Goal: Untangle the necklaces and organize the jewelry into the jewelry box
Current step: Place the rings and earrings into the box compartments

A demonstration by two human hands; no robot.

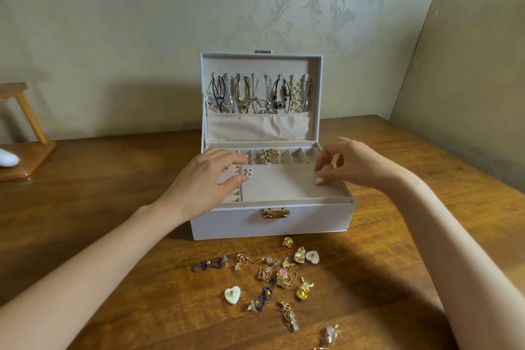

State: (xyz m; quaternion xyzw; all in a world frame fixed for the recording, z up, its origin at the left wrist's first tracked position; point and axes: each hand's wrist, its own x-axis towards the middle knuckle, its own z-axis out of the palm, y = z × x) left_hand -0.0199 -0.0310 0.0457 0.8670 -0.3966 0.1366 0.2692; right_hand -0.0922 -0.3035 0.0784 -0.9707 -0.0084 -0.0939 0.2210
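Box: the pale lilac rectangular jewelry box [272, 221] stands open in the middle of the brown wooden table [99, 207], clasp side towards the person, so every compartment faces the hands.
Lid: the upright lid [258, 64] at 12 o'clock carries the gold, silver, pearl and black-cord necklaces [261, 94] on separate hooks. They hang apart, ends tucked into the gathered beige pocket, probably so they cannot knot again.
Tray: a flat beige velvet panel [284, 185] fills the tray's centre. A small pink pair of earrings [249, 171] sits at its 10 o'clock corner.
Rings: chunky gold rings [268, 156] are wedged in the slotted rolls at the tray's 12 o'clock edge.
Left hand: the left hand [208, 179] lies over the tray's 9 o'clock side, fingers straight and relaxed, thumb tip just beside the pink pair. It holds nothing and seems to be steadying the tray.
Right hand: the right hand [352, 165] is at the panel's 3 o'clock edge, fingers curled, one fingertip touching the velvet. I cannot tell whether it pinches a small piece, the panel's edge, or nothing.
Loose pieces: mixed gold, purple and white-heart earrings [281, 275] lie scattered on the table at 6 o'clock of the box, within easy reach.
Progress: necklaces look sorted; the earrings remain.
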